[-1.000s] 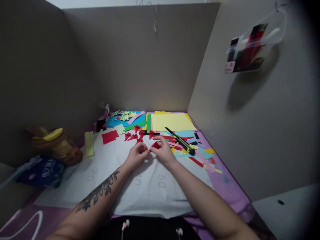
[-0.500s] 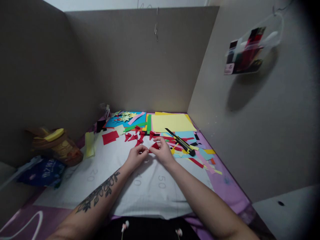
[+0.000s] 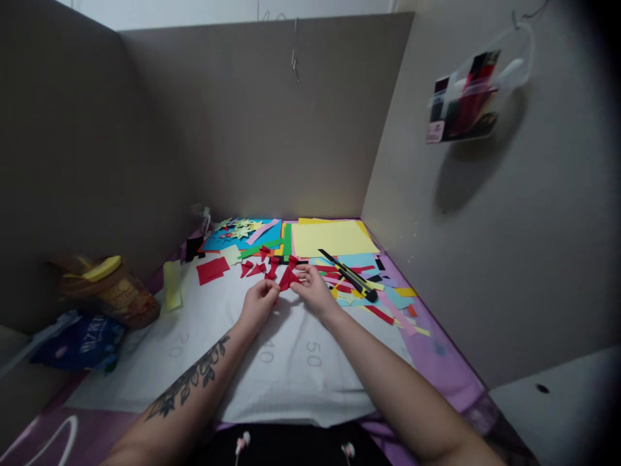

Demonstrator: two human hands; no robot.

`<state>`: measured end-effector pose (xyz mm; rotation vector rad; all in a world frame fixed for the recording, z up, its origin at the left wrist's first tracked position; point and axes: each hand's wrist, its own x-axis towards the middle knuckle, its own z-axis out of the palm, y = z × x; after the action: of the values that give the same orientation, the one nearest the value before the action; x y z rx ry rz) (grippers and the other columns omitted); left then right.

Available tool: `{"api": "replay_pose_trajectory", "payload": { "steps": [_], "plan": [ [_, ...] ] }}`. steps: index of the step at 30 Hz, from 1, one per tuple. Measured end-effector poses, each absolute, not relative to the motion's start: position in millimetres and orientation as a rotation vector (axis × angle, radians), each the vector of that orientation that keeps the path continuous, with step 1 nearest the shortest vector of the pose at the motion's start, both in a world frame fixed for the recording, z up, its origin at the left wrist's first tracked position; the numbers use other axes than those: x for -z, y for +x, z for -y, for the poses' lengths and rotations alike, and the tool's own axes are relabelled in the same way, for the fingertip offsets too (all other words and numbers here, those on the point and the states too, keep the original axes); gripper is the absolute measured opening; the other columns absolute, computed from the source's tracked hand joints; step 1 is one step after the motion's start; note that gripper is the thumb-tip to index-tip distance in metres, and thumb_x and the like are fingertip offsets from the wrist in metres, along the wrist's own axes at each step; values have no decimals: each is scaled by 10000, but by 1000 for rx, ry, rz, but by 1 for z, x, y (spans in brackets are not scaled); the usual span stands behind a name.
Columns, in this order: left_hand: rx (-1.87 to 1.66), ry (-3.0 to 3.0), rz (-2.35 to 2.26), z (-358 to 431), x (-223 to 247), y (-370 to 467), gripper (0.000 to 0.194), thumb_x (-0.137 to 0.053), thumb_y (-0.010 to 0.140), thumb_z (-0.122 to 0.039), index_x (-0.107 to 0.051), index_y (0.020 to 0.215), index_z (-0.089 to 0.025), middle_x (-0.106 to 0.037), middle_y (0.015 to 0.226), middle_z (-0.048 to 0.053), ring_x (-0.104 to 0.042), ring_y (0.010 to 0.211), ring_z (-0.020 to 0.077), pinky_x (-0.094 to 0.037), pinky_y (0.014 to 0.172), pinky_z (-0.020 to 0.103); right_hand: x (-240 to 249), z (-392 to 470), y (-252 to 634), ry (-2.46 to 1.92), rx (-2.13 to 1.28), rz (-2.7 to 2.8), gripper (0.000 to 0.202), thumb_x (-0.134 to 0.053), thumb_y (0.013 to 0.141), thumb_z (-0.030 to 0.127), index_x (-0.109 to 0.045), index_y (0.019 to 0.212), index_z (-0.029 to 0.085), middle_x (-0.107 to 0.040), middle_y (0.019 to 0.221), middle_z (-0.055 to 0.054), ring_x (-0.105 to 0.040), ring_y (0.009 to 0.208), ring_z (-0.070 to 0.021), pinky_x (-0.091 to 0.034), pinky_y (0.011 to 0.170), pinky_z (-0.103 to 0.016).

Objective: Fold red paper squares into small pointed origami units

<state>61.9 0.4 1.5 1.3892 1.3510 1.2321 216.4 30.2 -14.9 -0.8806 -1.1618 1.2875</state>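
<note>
A folded red paper piece with a pointed outline is between my two hands, just above the white cloth. My right hand pinches it by its right side, thumb below and fingers above. My left hand is closed in a pinch at the lower left corner of the same piece; its fingertips partly hide that corner. Just beyond my hands lie several small folded red paper pieces. A flat red paper sheet rests to their left.
A black and yellow utility knife lies on scattered paper strips at the right. Behind are a yellow sheet and a blue sheet with paper stars. A brown container and a blue packet stand left. Grey panels enclose the table.
The red paper piece has turned and shows more of its pointed shape. My left hand has drawn slightly left, widening the gap between my hands. The whole view has shifted a little.
</note>
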Motion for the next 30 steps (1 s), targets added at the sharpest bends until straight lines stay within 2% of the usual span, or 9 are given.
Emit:
{"api": "replay_pose_trajectory", "payload": {
  "steps": [3, 5, 8, 13, 20, 25, 30],
  "plan": [
    [-1207, 1384, -1312, 1, 1, 63, 216, -595, 731, -365, -564, 693, -155, -493, 514, -55, -429, 450, 74, -330, 452, 178, 19, -25, 206, -924, -1301, 1201, 391, -605, 659, 219, -458, 1022, 225, -587, 697, 58, -555, 554, -110, -391, 500, -206],
    [-1184, 1390, -1276, 2, 2, 64, 224, -610, 724, -368, -568, 718, -148, -508, 529, -47, -451, 464, 80, -344, 459, 182, 20, -21, 204, -922, -1271, 1234, 365, -573, 666, 197, -462, 1012, 223, -582, 667, 64, -532, 518, -103, -360, 468, -193],
    [-1159, 1430, -1242, 3, 2, 65, 239, -631, 710, -368, -558, 685, -142, -522, 549, -35, -471, 493, 86, -359, 482, 189, 19, -17, 204, -892, -1253, 1305, 368, -574, 664, 183, -473, 1017, 216, -590, 680, 56, -535, 535, -103, -380, 492, -199],
    [-1163, 1415, -1297, 3, 2, 63, 274, -626, 708, -381, -522, 608, -147, -498, 505, -42, -425, 459, 75, -311, 452, 184, 17, -18, 205, -923, -1268, 1284, 326, -584, 655, 186, -498, 968, 212, -539, 626, 74, -537, 522, -101, -382, 487, -196],
    [-1177, 1408, -1255, 2, 7, 62, 239, -629, 707, -371, -554, 683, -146, -528, 526, -38, -466, 466, 85, -333, 459, 187, 15, -21, 207, -924, -1346, 1271, 128, -607, 639, 212, -556, 751, 179, -569, 618, 44, -532, 517, -98, -384, 486, -203],
    [-1198, 1419, -1208, 0, 11, 62, 189, -623, 724, -320, -548, 750, -148, -569, 593, -26, -499, 492, 83, -368, 472, 183, 18, -18, 205, -904, -1415, 1266, 113, -615, 662, 234, -557, 743, 180, -562, 571, 50, -482, 477, -89, -325, 444, -187],
    [-1197, 1381, -1212, 0, 10, 62, 199, -626, 711, -335, -554, 739, -152, -586, 604, -22, -504, 490, 84, -372, 473, 185, 19, -19, 204, -935, -1418, 1246, 119, -619, 650, 245, -558, 728, 178, -558, 544, 53, -466, 457, -86, -322, 433, -183]
  ]
}}
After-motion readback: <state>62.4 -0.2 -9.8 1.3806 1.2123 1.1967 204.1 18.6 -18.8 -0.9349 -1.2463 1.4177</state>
